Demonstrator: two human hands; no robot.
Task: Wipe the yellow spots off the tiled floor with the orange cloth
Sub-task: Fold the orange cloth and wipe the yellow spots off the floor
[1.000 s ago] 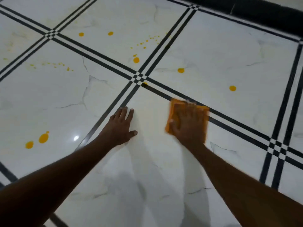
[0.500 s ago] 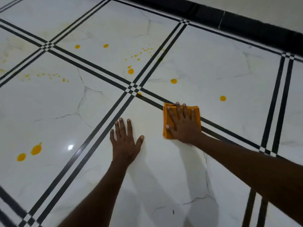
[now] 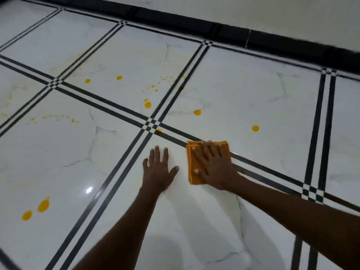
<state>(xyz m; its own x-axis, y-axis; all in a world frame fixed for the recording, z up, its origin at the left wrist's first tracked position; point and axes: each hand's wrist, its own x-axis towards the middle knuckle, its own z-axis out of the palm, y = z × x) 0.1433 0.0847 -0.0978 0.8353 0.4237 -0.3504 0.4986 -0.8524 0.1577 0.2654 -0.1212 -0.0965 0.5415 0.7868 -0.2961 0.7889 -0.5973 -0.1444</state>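
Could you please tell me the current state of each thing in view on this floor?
orange cloth: folded, flat on the floor, pressed under the right hand.
right hand: palm down, fingers spread on the cloth.
left hand: bare, flat on the tile, holding nothing.
yellow spots: many unwiped.
tiled floor: glossy, spotted.

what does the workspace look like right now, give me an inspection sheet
surface: glossy white tiled floor with black double border lines; yellow spots scattered on several tiles, two larger ones near left.
job's things: folded orange cloth flat on the floor, across a black line.
clutter: nothing seen.
grippers: right hand pressed flat on the cloth; left hand flat on bare tile, fingers spread, holding nothing.
cables: nothing seen.
surroundings: black skirting along the far wall.
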